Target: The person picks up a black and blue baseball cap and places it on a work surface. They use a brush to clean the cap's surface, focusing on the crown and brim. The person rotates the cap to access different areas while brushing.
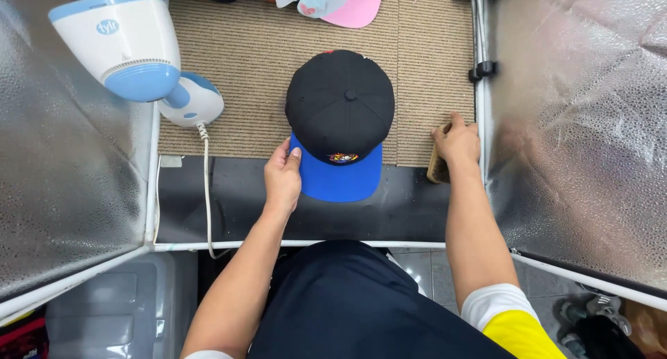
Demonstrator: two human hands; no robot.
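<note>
**Left grip on the cap's brim, right grip on a brush**

Grasping the left edge of the blue brim, the left hand (283,178) steadies a black cap (340,105) that sits mid-tabletop, half on the beige ribbed mat (250,60), with its brim over the dark near strip (229,199). A small multicoloured emblem marks the cap's front. The right hand (457,142) is clenched over a wooden brush (438,166) at the mat's right edge; the hand hides most of the brush. Far left stands a white and light-blue steamer (132,46) bearing a round blue label, its white cord (206,192) trailing near. Pink and pale-blue caps (340,1) are cut off at the far edge. Crinkled silver panels (577,123) flank both sides.
</note>
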